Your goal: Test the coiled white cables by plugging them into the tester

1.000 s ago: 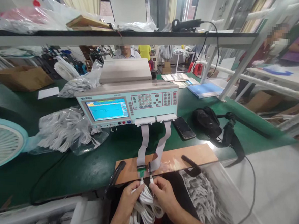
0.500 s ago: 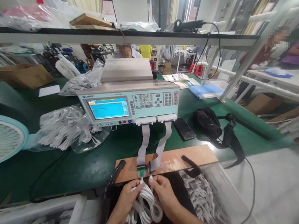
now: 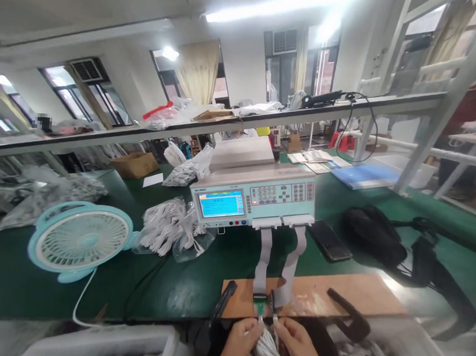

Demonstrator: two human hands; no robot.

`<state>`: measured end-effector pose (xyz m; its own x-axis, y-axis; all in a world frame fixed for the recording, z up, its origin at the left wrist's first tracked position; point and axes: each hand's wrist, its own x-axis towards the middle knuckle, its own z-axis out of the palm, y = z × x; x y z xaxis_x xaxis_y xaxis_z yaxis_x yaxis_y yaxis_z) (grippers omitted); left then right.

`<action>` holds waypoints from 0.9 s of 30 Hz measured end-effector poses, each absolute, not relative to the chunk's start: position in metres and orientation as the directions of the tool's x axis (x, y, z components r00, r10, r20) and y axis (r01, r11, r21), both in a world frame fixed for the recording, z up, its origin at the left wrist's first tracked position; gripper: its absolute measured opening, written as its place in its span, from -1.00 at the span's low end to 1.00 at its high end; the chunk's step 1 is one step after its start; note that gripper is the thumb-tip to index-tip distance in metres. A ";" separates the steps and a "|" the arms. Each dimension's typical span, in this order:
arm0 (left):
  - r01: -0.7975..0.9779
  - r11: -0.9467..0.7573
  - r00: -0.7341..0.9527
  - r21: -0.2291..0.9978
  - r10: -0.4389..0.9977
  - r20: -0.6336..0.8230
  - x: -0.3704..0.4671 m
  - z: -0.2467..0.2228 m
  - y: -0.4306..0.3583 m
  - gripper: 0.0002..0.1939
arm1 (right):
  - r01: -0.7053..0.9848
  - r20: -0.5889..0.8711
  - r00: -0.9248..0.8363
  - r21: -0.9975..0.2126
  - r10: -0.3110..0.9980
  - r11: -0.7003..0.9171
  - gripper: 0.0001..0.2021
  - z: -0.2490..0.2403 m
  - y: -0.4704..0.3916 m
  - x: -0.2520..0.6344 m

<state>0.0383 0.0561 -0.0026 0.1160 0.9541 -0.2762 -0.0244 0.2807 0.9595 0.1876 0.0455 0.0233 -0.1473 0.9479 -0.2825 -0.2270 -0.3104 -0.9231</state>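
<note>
Head view, white cables (image 3: 268, 347) partly cut off

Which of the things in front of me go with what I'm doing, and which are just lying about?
Seemingly in use:
- white cable, in left hand and right hand
- green connector board
- ribbon cables
- screened instrument

Probably just there:
- phone
- blue folder
- black bag

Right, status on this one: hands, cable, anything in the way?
Left hand and right hand pinching white cable's ends at the ribbon-cable connectors. Nothing visibly between hands and connectors.
</note>
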 end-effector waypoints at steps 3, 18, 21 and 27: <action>-0.029 0.279 0.102 0.960 0.956 -0.275 0.041 -0.002 0.056 -0.47 | -0.229 -0.276 -0.152 -0.924 0.949 -0.305 -0.50 0.021 0.045 0.188; -0.208 0.359 0.062 0.910 0.933 -0.354 0.057 0.030 0.043 -0.65 | -0.097 -0.128 -0.052 -0.986 0.990 -0.132 -0.48 0.018 0.046 0.186; -0.263 0.393 0.040 0.881 0.917 -0.396 0.060 0.034 0.031 -0.70 | -0.050 -0.133 -0.050 -0.989 0.990 -0.136 -0.53 0.020 0.045 0.187; -0.353 0.477 0.122 0.805 0.876 -0.466 0.062 0.040 0.012 -0.75 | 0.070 -0.145 -0.093 -0.988 0.985 -0.139 -0.62 0.030 0.023 0.185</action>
<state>0.0623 0.0117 0.0405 0.1217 0.8764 -0.4660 -0.3526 0.4770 0.8051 0.1852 0.0228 0.0303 -0.0930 0.9850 -0.1453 0.0698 -0.1391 -0.9878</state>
